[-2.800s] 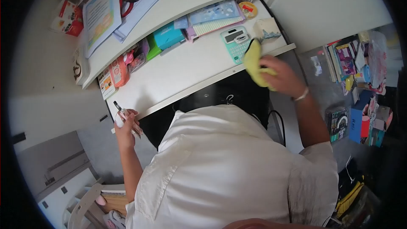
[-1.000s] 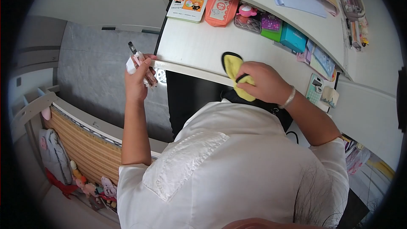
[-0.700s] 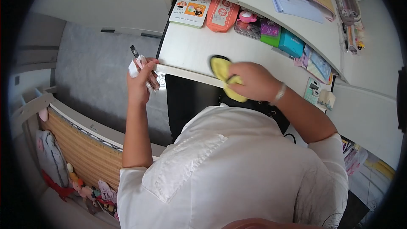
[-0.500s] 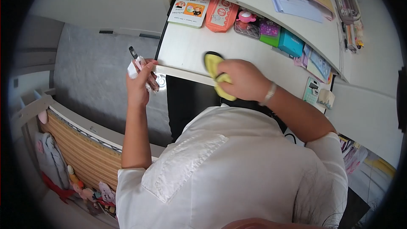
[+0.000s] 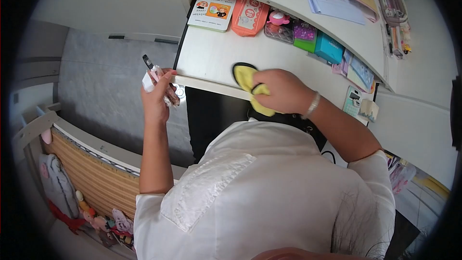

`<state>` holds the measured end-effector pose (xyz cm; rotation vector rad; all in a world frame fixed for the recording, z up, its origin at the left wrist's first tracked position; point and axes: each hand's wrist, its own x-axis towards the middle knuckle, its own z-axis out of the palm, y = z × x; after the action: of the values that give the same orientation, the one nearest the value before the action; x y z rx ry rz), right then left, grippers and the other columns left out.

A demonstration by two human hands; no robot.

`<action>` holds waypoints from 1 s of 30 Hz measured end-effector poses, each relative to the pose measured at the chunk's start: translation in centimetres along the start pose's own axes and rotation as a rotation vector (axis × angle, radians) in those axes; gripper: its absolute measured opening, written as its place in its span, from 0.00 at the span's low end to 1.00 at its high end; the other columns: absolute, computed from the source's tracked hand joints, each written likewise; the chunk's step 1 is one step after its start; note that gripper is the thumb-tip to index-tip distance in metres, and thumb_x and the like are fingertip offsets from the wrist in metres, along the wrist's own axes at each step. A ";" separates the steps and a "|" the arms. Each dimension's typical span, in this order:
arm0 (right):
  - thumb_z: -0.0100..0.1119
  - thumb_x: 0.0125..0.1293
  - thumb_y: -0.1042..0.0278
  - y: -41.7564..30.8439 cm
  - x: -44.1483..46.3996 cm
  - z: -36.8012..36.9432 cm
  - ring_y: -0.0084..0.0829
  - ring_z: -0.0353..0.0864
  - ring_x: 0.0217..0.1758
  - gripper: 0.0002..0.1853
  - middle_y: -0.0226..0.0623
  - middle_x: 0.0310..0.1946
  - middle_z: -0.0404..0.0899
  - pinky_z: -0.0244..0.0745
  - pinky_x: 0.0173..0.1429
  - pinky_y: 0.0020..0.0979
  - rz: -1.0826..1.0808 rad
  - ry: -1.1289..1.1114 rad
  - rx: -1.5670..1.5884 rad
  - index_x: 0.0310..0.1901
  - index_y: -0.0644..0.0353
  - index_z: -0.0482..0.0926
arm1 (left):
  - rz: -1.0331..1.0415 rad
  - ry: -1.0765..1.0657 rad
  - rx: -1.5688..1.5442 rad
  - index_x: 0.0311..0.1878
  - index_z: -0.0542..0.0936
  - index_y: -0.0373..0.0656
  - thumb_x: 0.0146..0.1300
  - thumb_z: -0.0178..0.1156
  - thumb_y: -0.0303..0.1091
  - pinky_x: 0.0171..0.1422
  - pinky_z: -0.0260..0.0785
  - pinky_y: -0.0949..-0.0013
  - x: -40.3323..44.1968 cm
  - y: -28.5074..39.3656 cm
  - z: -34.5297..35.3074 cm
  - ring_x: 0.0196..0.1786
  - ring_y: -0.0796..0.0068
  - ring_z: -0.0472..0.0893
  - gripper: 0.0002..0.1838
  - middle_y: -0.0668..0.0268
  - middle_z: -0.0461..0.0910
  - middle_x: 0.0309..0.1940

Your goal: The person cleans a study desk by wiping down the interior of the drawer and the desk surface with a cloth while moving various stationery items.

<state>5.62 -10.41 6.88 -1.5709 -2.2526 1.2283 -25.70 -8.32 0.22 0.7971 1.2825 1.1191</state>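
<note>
A yellow cloth with a black edge [image 5: 244,75] is bunched in my right hand [image 5: 283,92], which is closed around it over the front edge of the open drawer [image 5: 211,55]. Part of the cloth rests on the drawer's white bottom and part hangs over the front. At the drawer's left front corner, my left hand [image 5: 156,98] is closed around a small bundle. A dark-capped pen [image 5: 147,61] sticks up out of it, along with white crumpled paper [image 5: 147,83]. The lower items in that bundle are too small to name.
Along the drawer's back lie a cartoon-covered notebook [image 5: 211,12], an orange pouch [image 5: 250,17], a pink toy [image 5: 278,18], a teal box [image 5: 329,48] and a calculator [image 5: 353,100]. Papers [image 5: 332,7] lie on the desktop above. A bed with a striped mat [image 5: 96,163] stands at left.
My right hand and the cloth have shifted slightly to the right and toward my body. My left hand keeps its bundle at the drawer corner, nearly unmoved.
</note>
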 end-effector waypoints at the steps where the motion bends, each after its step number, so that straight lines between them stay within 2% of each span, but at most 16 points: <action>1: 0.63 0.54 0.67 -0.1 0.0 -0.1 0.51 0.80 0.38 0.11 0.49 0.32 0.80 0.76 0.45 0.44 -0.014 0.011 -0.022 0.38 0.61 0.79 | 0.000 0.003 -0.008 0.47 0.80 0.40 0.64 0.64 0.35 0.34 0.69 0.76 0.0 0.1 0.1 0.30 0.82 0.76 0.12 0.66 0.83 0.38; 7: 0.62 0.54 0.66 -1.5 1.6 1.2 0.50 0.81 0.38 0.11 0.49 0.32 0.80 0.75 0.44 0.45 -0.122 0.123 -0.068 0.37 0.61 0.79 | -0.005 0.006 -0.003 0.46 0.80 0.40 0.64 0.64 0.35 0.34 0.69 0.77 -0.2 0.3 0.2 0.29 0.82 0.76 0.11 0.67 0.83 0.37; 11: 0.62 0.54 0.66 -0.5 0.0 -0.4 0.51 0.80 0.37 0.11 0.49 0.32 0.80 0.75 0.43 0.46 0.065 -0.041 -0.065 0.37 0.61 0.79 | 0.037 0.025 -0.017 0.46 0.80 0.40 0.64 0.64 0.36 0.33 0.69 0.77 0.1 -0.4 0.1 0.29 0.82 0.76 0.11 0.67 0.83 0.37; 12: 0.62 0.54 0.67 -0.5 0.3 -0.2 0.52 0.80 0.37 0.11 0.49 0.31 0.80 0.75 0.43 0.46 -0.049 0.005 -0.063 0.37 0.62 0.79 | 0.034 0.022 -0.017 0.46 0.80 0.40 0.64 0.64 0.36 0.33 0.69 0.77 0.0 -0.4 0.0 0.29 0.82 0.76 0.11 0.67 0.83 0.37; 15: 0.62 0.52 0.67 -2.5 2.4 0.7 0.50 0.82 0.37 0.11 0.48 0.31 0.82 0.76 0.44 0.46 -0.046 0.075 -0.080 0.37 0.60 0.82 | 0.033 0.012 -0.014 0.46 0.80 0.40 0.64 0.64 0.36 0.33 0.69 0.76 0.1 -0.2 0.1 0.29 0.82 0.76 0.11 0.67 0.83 0.37; 16: 0.62 0.53 0.67 -1.7 2.0 0.9 0.51 0.80 0.37 0.11 0.49 0.30 0.79 0.75 0.43 0.45 -0.097 0.081 -0.064 0.37 0.62 0.79 | 0.030 0.012 -0.015 0.46 0.80 0.40 0.64 0.64 0.36 0.33 0.69 0.76 0.1 -0.1 0.1 0.29 0.82 0.76 0.11 0.67 0.83 0.37; 19: 0.62 0.53 0.67 -0.4 0.0 -1.3 0.52 0.80 0.37 0.11 0.50 0.30 0.79 0.75 0.43 0.46 0.101 -0.111 -0.003 0.37 0.63 0.79 | 0.030 0.007 -0.024 0.46 0.80 0.40 0.65 0.64 0.36 0.33 0.69 0.77 0.2 -0.4 -0.1 0.29 0.82 0.76 0.11 0.67 0.83 0.37; 23: 0.63 0.53 0.66 -1.3 1.9 0.5 0.52 0.81 0.37 0.13 0.50 0.31 0.80 0.76 0.43 0.44 -0.039 0.036 -0.072 0.39 0.62 0.80 | 0.029 0.029 -0.004 0.46 0.80 0.40 0.64 0.64 0.36 0.33 0.69 0.76 0.2 -0.3 0.1 0.29 0.82 0.76 0.11 0.66 0.83 0.37; 27: 0.62 0.53 0.66 -0.7 0.4 -0.9 0.51 0.81 0.38 0.12 0.50 0.32 0.81 0.76 0.44 0.45 0.049 -0.085 -0.072 0.39 0.60 0.80 | -0.001 0.015 -0.021 0.46 0.79 0.40 0.63 0.64 0.36 0.33 0.69 0.76 -0.1 0.1 0.2 0.29 0.82 0.76 0.12 0.66 0.83 0.37; 30: 0.61 0.52 0.66 -0.5 0.7 0.0 0.50 0.83 0.39 0.13 0.49 0.32 0.82 0.77 0.46 0.45 -0.008 0.003 -0.098 0.40 0.58 0.82 | 0.019 0.029 -0.017 0.46 0.79 0.40 0.63 0.64 0.36 0.34 0.69 0.76 0.1 -0.3 0.2 0.29 0.82 0.75 0.13 0.66 0.83 0.37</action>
<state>4.96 -9.91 7.03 -1.5942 -2.3477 1.1289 -25.49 -8.35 -0.08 0.7842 1.2897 1.1589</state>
